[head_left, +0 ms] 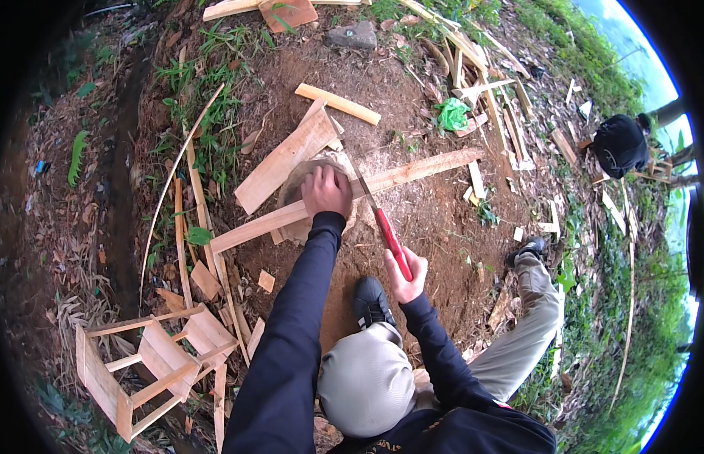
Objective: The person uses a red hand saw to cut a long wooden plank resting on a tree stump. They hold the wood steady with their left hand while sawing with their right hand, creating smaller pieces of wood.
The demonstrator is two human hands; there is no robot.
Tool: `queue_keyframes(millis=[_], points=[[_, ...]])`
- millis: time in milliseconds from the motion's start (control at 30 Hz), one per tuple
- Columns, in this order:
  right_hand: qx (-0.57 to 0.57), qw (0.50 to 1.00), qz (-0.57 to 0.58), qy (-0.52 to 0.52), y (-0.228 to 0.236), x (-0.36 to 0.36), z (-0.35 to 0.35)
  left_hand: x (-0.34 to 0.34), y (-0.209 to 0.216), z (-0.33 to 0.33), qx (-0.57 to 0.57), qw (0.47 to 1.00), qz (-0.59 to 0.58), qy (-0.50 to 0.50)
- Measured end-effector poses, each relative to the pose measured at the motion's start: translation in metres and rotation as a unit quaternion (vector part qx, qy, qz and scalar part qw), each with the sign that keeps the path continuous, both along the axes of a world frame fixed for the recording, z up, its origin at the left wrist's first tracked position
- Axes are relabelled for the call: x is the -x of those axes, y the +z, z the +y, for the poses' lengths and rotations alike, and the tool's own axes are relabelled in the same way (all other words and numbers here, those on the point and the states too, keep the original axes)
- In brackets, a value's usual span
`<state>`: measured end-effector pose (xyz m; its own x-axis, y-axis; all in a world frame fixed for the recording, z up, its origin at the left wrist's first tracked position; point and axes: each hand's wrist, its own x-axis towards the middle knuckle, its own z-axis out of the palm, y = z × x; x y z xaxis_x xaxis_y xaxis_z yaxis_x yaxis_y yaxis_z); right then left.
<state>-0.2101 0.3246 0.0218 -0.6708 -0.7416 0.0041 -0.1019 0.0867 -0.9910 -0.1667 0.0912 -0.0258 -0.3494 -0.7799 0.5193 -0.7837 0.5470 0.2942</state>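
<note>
1. Nearest to us, the shoe stands on the dirt below the stump; a firm stance should suit steady strokes.
2. And here's the right hand, wrapped around the red handle of the saw! An easy wrist and a straight arm line look the way to go.
3. Up at the blade: it lies across the plank, just beside the stump. Whether it has bitten in, I can't tell. Holding it square to the plank's edge would help.
4. Left hand, fingers curled over the plank right on top of the stump. Fine place for weight, I'd say, but those knuckles sit near the blade: mind the gap!
5. Just beyond, the board sits beside the stump; best not to bump it mid-stroke.
6. Farther out, a strip on the dirt, then a green bag among scraps.
</note>
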Motion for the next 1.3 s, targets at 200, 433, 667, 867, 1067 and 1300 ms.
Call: queue_keyframes(millis=[200,433,667,867,1067,1300], points=[[0.023,1.000,-0.013,0.007,-0.002,0.001,0.015,0.002,0.003,0.005,0.016,0.999,0.027,-0.010],[-0.003,0.999,0.031,0.010,-0.009,-0.004,0.028,-0.004,0.003,-0.002,0.024,0.998,0.053,-0.014],[0.039,0.999,0.001,0.009,-0.014,0.007,0.004,0.001,0.004,0.002,0.012,0.998,0.050,-0.022],[0.014,1.000,0.003,0.017,-0.016,0.006,0.037,0.001,0.006,0.007,0.029,0.997,0.070,-0.018],[0.018,0.999,0.025,0.025,-0.014,0.004,0.023,-0.003,0.003,0.002,0.002,0.996,0.082,-0.022],[0.034,0.999,0.003,0.022,-0.018,0.013,0.016,0.009,0.004,0.005,-0.004,0.996,0.089,-0.029]])
